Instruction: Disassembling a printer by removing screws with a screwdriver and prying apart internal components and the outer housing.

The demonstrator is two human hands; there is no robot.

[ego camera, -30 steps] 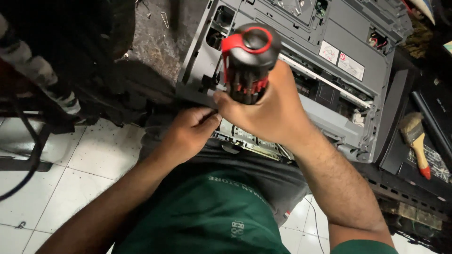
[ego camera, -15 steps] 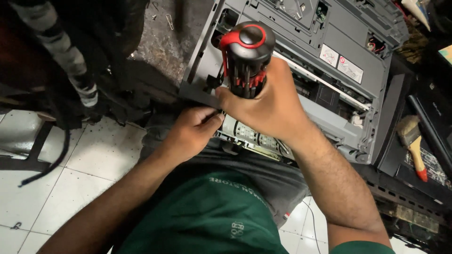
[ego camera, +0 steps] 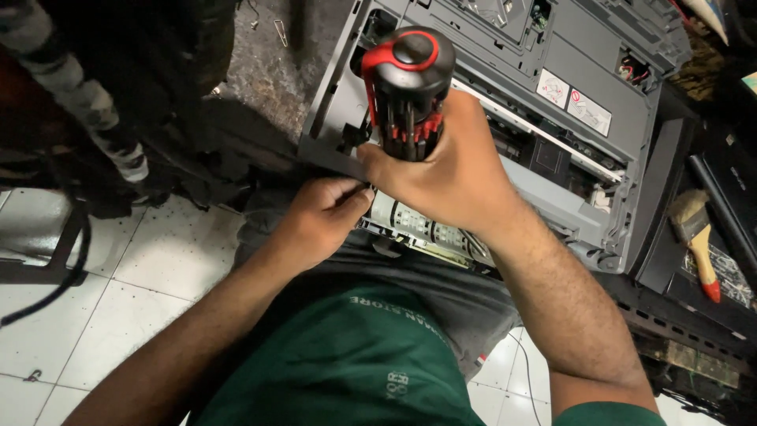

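So the right hand is wrapped tight around a chunky black-and-red screwdriver, the fat-handled kind with spare bits racked around the grip, and it's standing pretty much upright with the cap end pointing straight up at the camera. The shaft and tip are hidden under the hand, so I can't tell exactly what it's seated in. The left hand is just beside it on the near-left, fingers pinched shut at the near edge of the grey printer; whether there's a screw or something small in that pinch, too hidden to say. The printer is opened up and lying across the person's lap, tilted away toward the far right, with a metal rail and white guts showing inside. Handling-wise I'd guess the driver is light and rigid, and that ribbed handle gives plenty of purchase, so a full-palm hold around the middle like this looks right. The printer shell looks like thin plastic, bulky more than heavy, and probably flexes or cracks if you lean on it, so I'd hold it by the solid outer frame and not the inner bits. Off on the right there's a paintbrush with a red-tipped handle lying on a dark tray, and white floor tiles on the near left.
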